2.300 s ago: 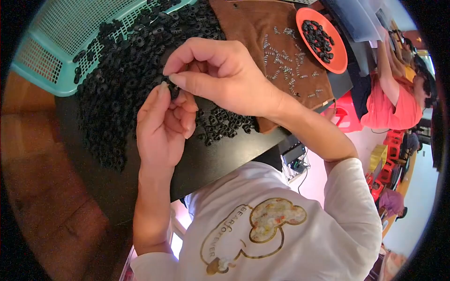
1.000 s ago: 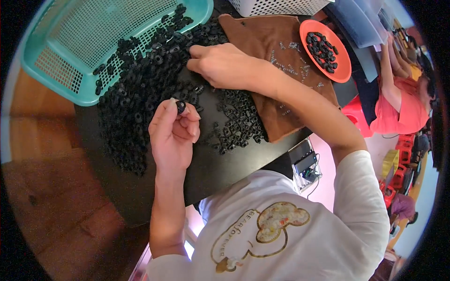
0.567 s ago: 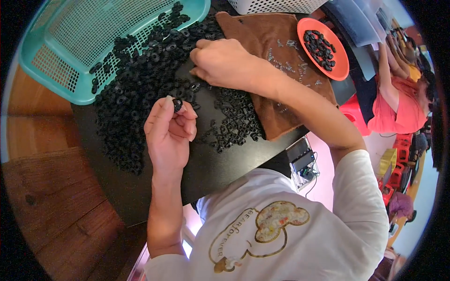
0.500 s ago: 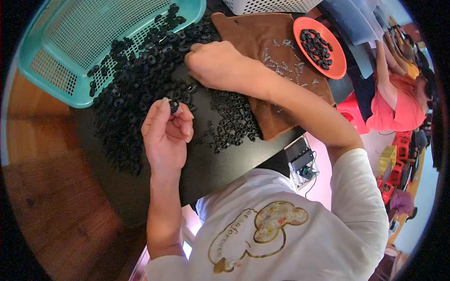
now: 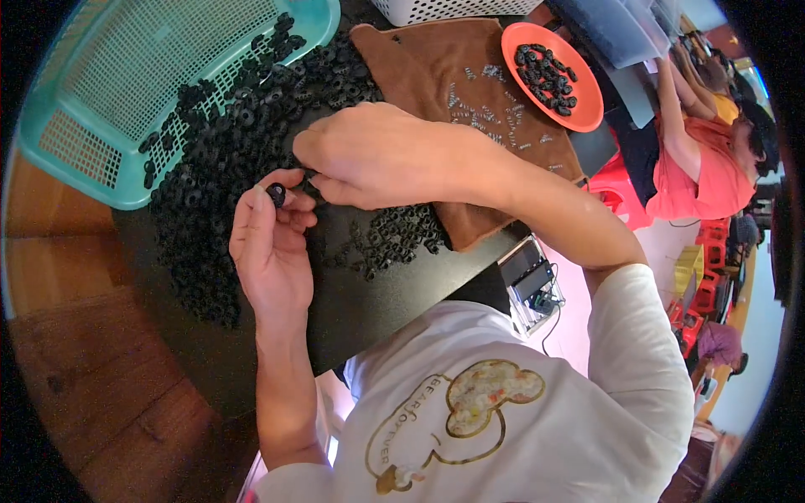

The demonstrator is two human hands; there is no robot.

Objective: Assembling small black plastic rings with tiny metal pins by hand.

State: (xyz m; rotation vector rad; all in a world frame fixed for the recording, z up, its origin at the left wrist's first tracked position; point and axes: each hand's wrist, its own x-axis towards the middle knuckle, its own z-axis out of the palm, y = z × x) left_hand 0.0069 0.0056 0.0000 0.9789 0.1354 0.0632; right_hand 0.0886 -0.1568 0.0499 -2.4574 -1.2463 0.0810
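Between its thumb and fingers my left hand point(image 5: 272, 243) pinches a small round black plastic part point(image 5: 276, 194). Right beside it is my right hand point(image 5: 369, 155), its fingers curled close to the part; whatever they grip is hidden behind the hand. A big heap of black plastic parts point(image 5: 201, 226) spreads over the dark table point(image 5: 360, 310), to the left of and beyond both hands. Smaller black pieces point(image 5: 394, 239) lie loose below my right wrist. Little metal springs point(image 5: 486, 109) are scattered on a brown cloth point(image 5: 419, 67) beyond my right forearm.
A teal mesh basket point(image 5: 130, 180) is tipped at the far left, black parts in it. An orange plate point(image 5: 579, 109) with black parts rests by the cloth. Behind stand a white perforated basket point(image 5: 453, 8) and a clear bin point(image 5: 608, 29). Another person point(image 5: 704, 168) sits at right.
My right hand has come back from the heap toward me and now meets my left hand, which still holds the black part. The view has shifted slightly.
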